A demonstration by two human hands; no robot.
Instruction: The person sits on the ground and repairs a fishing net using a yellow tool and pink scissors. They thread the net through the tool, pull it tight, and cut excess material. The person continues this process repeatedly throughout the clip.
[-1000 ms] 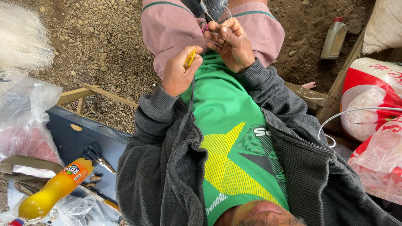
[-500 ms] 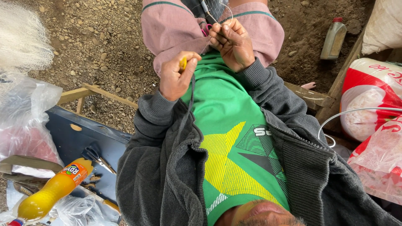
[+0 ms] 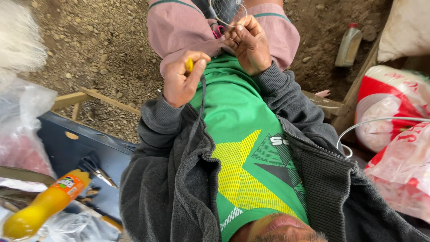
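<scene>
My left hand [image 3: 179, 83] is closed around a small yellow tool [image 3: 189, 65], of which only the tip shows above my fist. My right hand [image 3: 248, 45] pinches fine mesh netting [image 3: 226, 10] and its thread over my lap, next to a small pink piece [image 3: 218, 31]. A thin line runs between the two hands. Both hands hover above my pink trousers [image 3: 179, 27] and green shirt [image 3: 237, 116]; I also wear a dark grey jacket [image 3: 165, 179].
An orange drink bottle [image 3: 42, 204] and scissors [image 3: 96, 170] lie on a dark blue surface [image 3: 71, 143] at the lower left, beside clear plastic bags [image 3: 22, 116]. Red-and-white bags [image 3: 394, 134] and a grey bottle [image 3: 349, 45] stand at the right, on gravelly dirt [image 3: 89, 45].
My left hand has shifted slightly to the left and closed further over the yellow tool, so less of it shows. My right hand stays on the netting.
</scene>
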